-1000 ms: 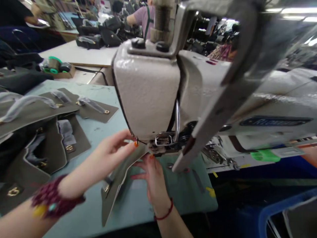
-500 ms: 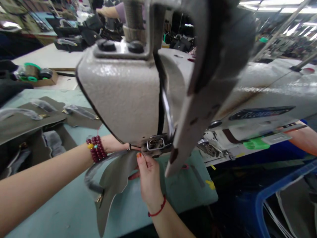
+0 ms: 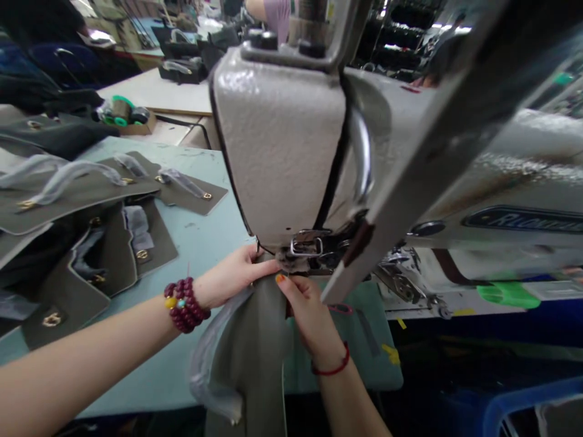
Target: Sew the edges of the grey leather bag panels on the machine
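A grey-brown bag panel hangs from under the sewing machine's head towards me, its handle wrapped in clear plastic. My left hand, with a beaded bracelet at the wrist, holds the panel's left side near the presser foot. Its thumb lies across the panel; the other fingers are partly hidden. On the opposite side, my right hand pinches the panel's edge, thumb on top and fingers mostly underneath. Both hands are close to the foot of the sewing machine. The needle is not clearly visible.
Several more bag panels with wrapped handles lie on the green table to the left. A box with thread spools stands behind. At the lower right is a blue bin. A person's sleeve shows at the back.
My view has turned left and the machine appears further right. The panel now hangs straighter towards me. My left hand has come into fuller view, its thumb over the panel.
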`<state>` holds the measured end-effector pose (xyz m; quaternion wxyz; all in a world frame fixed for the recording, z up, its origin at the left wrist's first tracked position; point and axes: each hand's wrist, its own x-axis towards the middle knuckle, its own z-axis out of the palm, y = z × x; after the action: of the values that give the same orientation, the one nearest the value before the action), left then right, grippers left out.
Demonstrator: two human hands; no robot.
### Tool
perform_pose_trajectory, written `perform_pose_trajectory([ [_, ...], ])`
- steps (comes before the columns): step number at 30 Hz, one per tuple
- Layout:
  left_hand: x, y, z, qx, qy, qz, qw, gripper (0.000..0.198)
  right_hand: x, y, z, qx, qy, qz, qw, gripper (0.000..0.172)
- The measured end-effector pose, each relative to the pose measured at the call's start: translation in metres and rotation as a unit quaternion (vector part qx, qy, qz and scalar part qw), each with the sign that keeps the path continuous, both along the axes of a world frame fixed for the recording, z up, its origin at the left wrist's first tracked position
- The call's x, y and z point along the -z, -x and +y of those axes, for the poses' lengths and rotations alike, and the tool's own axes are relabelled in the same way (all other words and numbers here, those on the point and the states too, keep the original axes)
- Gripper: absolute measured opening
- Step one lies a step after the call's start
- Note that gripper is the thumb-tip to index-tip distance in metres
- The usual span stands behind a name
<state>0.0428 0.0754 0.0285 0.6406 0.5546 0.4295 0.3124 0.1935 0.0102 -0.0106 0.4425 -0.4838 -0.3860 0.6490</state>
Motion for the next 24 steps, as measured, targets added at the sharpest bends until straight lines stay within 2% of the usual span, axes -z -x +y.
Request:
perform_pose_trajectory([
  [5, 0.009, 0.0, -0.01, -0.011, -0.049, 0.04, 0.998, 0.037, -0.015, -0.021, 0.008, -0.055, -0.008, -0.037, 0.998, 0.038],
  [8, 0.015, 0.014, -0.023, -0.073, -0.099, 0.096, 0.988, 0.039, -0.018, -0.027, -0.001, -0.068, -0.003, -0.059, 0.996, 0.042],
  [10, 0.027, 0.029, -0.041, -0.141, -0.113, 0.112, 0.977, 0.044, -0.012, -0.026, -0.015, -0.058, 0.019, -0.052, 0.997, 0.043],
  [12, 0.047, 0.043, -0.062, -0.173, -0.118, 0.113, 0.971, 0.052, -0.001, -0.02, -0.034, -0.045, 0.06, -0.002, 0.997, 0.039],
  [14, 0.067, 0.05, -0.082, -0.145, -0.108, 0.132, 0.974, 0.064, 0.011, -0.008, -0.052, -0.022, 0.089, 0.062, 0.994, 0.036],
  [16, 0.079, 0.045, -0.093, -0.126, -0.104, 0.147, 0.976, 0.072, 0.017, 0.004, -0.067, 0.022, 0.062, 0.064, 0.996, 0.037],
  [17, 0.08, 0.04, -0.096, -0.124, -0.103, 0.141, 0.977, 0.073, 0.018, 0.009, -0.073, 0.045, 0.035, 0.032, 0.998, 0.038],
  [19, 0.074, 0.025, -0.096, -0.126, -0.077, 0.11, 0.983, 0.066, 0.013, 0.017, -0.082, 0.082, -0.019, -0.07, 0.994, 0.042],
  [22, 0.051, 0.005, -0.092, -0.116, -0.005, 0.083, 0.99, 0.045, 0.001, 0.019, -0.091, 0.109, -0.043, -0.186, 0.975, 0.043],
  [24, 0.037, 0.0, -0.091, -0.112, 0.001, 0.076, 0.991, 0.037, -0.005, 0.018, -0.094, 0.114, -0.044, -0.217, 0.968, 0.041],
])
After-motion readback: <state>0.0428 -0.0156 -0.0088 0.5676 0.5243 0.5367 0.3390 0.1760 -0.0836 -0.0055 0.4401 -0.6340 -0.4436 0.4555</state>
